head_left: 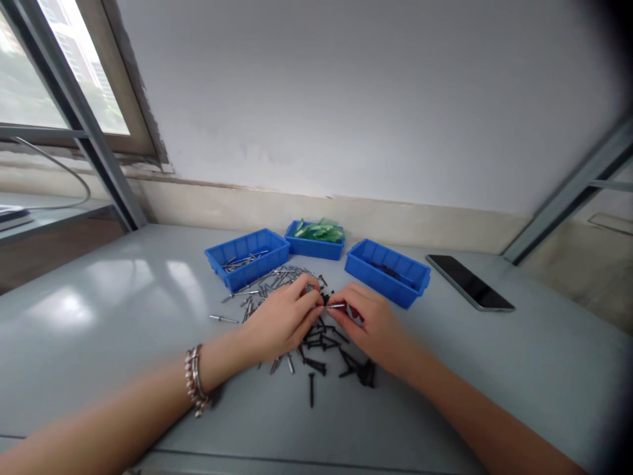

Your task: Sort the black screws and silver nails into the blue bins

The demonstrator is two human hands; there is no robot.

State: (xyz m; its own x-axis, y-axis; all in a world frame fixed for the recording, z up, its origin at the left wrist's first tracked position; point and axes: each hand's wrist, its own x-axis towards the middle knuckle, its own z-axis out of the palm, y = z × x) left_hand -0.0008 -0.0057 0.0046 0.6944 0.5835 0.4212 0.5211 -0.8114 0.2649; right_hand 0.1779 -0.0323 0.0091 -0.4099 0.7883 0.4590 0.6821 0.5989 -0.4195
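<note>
A mixed heap of silver nails (270,280) and black screws (321,346) lies on the grey table (123,310). My left hand (281,320) rests on the heap with its fingers curled, pinching something small I cannot make out. Facing it, my right hand (368,323) pinches a silver nail (336,306) at its fingertips, almost touching the left fingers. Bead bracelets (195,381) circle my left wrist.
Three blue trays stand behind the heap: the left tray (247,257) holds silver nails, the middle tray (314,247) green pieces, the right tray (388,272) black screws. A dark phone (469,282) lies to the right. A window is at the far left.
</note>
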